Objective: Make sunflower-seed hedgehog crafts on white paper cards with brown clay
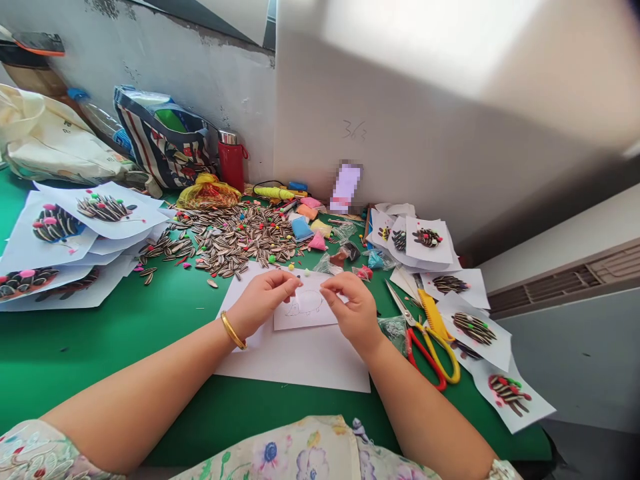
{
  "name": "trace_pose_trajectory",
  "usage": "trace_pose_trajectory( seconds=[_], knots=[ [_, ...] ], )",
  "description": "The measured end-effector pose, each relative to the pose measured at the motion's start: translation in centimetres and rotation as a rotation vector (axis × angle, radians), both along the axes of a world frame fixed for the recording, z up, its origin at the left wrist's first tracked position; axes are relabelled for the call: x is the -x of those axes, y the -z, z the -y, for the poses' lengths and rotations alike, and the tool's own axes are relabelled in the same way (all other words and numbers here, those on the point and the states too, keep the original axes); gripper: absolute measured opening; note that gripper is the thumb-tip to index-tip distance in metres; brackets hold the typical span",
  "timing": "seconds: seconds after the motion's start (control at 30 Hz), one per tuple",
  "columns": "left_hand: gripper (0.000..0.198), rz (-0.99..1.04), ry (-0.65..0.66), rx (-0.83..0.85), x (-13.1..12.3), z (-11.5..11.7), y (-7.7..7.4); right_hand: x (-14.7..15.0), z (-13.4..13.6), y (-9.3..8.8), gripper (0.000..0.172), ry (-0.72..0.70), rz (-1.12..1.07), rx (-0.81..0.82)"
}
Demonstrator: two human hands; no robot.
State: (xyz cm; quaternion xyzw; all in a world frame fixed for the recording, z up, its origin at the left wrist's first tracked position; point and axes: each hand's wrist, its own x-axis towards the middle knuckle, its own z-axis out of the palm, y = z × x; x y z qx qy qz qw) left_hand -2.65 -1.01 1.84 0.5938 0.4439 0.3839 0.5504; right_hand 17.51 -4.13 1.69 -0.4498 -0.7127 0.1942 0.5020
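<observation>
My left hand (265,297), with a gold bangle on the wrist, is pinched shut at the left edge of a small white card (306,310) that bears a faint pencil outline. My right hand (353,308) is pinched shut at the card's right edge. What the fingertips hold, if anything, is too small to make out. The card lies on a larger white sheet (300,357) on the green table (100,333). A heap of striped sunflower seeds (235,240) lies just beyond my hands.
Finished seed pictures on paper lie stacked at the left (75,227) and spread along the right (470,320). Yellow and red scissors (433,337) lie beside my right hand. Small packets of coloured clay (313,230), a red flask (231,160) and bags (160,137) stand by the wall.
</observation>
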Motion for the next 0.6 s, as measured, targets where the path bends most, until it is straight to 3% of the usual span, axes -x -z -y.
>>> trace_pose_trajectory(
  seconds=[0.17, 0.3, 0.5, 0.6],
  knots=[
    [0.037, 0.062, 0.028, 0.009, 0.0, 0.0, 0.2, 0.1, -0.5, 0.8, 0.02, -0.009, -0.169, 0.221],
    [0.03, -0.052, 0.039, -0.151, -0.3, 0.3, 0.5, 1.1, -0.2, 1.6, 0.021, -0.086, -0.306, 0.349],
    [0.019, -0.202, 0.079, -0.438, -0.2, 0.6, 0.9, 1.9, 0.5, 1.4, 0.018, -0.183, -0.239, 0.411],
    [0.021, -0.234, 0.037, -0.499, 0.0, 0.4, 0.9, 0.5, -0.4, 1.4, 0.02, -0.102, -0.11, 0.296]
  ],
)
